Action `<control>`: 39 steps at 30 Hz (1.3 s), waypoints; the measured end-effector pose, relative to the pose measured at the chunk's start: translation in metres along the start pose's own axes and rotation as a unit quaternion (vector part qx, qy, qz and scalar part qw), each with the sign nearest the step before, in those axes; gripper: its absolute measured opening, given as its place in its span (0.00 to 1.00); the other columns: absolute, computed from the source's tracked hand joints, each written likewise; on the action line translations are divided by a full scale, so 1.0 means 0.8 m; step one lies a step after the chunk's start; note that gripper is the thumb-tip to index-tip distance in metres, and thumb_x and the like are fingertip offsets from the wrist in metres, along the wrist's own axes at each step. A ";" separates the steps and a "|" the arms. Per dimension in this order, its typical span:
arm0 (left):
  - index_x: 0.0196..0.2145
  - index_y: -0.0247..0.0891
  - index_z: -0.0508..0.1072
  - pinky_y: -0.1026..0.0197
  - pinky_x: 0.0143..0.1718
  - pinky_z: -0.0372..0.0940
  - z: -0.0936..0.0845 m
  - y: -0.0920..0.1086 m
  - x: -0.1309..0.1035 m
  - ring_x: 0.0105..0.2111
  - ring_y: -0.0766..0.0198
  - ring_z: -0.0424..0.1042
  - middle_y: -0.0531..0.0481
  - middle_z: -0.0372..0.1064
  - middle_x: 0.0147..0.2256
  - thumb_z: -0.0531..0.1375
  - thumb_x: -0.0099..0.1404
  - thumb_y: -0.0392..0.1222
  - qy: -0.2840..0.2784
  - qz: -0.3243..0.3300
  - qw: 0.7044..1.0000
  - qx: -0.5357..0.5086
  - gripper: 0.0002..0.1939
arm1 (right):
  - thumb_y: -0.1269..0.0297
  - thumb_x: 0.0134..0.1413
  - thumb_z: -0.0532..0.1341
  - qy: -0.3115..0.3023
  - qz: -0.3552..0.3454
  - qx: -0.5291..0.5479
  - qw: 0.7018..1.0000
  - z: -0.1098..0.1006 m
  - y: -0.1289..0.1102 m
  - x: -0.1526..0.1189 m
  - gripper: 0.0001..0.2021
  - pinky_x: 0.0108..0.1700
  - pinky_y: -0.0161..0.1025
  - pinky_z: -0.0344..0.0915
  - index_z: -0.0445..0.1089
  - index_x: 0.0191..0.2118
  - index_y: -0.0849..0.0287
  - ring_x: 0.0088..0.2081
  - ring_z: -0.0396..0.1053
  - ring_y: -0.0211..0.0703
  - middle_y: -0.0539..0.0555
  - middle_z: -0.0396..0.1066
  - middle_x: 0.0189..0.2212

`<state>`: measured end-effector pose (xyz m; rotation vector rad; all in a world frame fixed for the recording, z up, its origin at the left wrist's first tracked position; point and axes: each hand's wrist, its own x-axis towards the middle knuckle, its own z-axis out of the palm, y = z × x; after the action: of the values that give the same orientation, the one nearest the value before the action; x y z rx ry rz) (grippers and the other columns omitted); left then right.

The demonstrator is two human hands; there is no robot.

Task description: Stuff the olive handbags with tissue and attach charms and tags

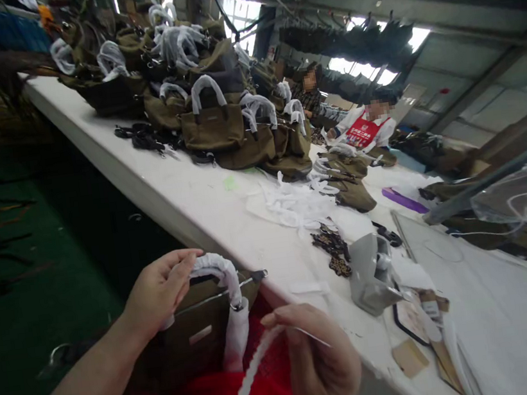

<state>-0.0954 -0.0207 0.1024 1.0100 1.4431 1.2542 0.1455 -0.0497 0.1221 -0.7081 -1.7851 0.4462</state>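
An olive-brown handbag (198, 332) rests tilted against my lap, beside the table edge. Its handle (225, 274) is wrapped in white material, and a white sleeve (237, 334) covers the handle's lower end. My left hand (166, 288) is closed round the far side of that handle. In front of the bag, on its right, my right hand (313, 353) pinches a narrow white strip (252, 374) between thumb and fingers. The strip hangs down toward the red clothing on my lap. What lies inside the curled right fingers is hidden.
On the white table (159, 185), similar handbags (213, 126) with wrapped handles are piled. White strips (293, 200), dark patterned pieces (331, 250), and a grey dispenser (373, 274) lie closer. A person in a red apron (364, 131) works across the table; another person (308, 91) stands farther back.
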 end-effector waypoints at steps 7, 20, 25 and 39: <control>0.54 0.34 0.66 0.73 0.11 0.45 -0.007 0.013 -0.022 0.10 0.72 0.49 0.60 0.57 0.12 0.53 0.64 0.66 -0.071 -0.052 0.996 0.026 0.34 | 0.77 0.58 0.54 -0.065 -0.099 -0.088 0.989 0.049 0.020 0.000 0.24 0.39 0.40 0.75 0.67 0.57 0.51 0.42 0.77 0.46 0.56 0.78 0.43; 0.50 0.33 0.72 0.66 0.18 0.60 -0.002 0.013 -0.032 0.17 0.66 0.64 0.48 0.71 0.22 0.47 0.68 0.65 -0.211 -0.079 0.974 -0.033 0.33 | 0.77 0.58 0.57 -0.108 -0.094 -0.011 0.990 0.056 0.000 -0.012 0.24 0.48 0.41 0.73 0.63 0.59 0.51 0.49 0.74 0.44 0.56 0.75 0.49; 0.36 0.34 0.76 0.63 0.32 0.66 0.004 0.019 -0.027 0.32 0.59 0.72 0.46 0.75 0.33 0.55 0.66 0.60 -0.119 0.032 0.992 0.029 0.24 | 0.73 0.59 0.59 -0.074 -0.076 -0.061 0.992 0.049 0.008 0.016 0.17 0.43 0.44 0.71 0.71 0.51 0.50 0.45 0.72 0.46 0.57 0.73 0.47; 0.33 0.37 0.72 0.65 0.27 0.60 0.042 0.036 -0.030 0.28 0.61 0.69 0.50 0.71 0.28 0.54 0.67 0.57 -0.136 0.064 0.983 0.107 0.20 | 0.65 0.61 0.58 0.050 0.161 0.047 0.985 0.060 0.041 0.039 0.10 0.29 0.35 0.60 0.66 0.28 0.58 0.26 0.63 0.37 0.49 0.65 0.23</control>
<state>-0.0569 -0.0329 0.1328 1.3812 1.3338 1.0179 0.1016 -0.0025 0.1091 -0.9403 -1.5490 0.6939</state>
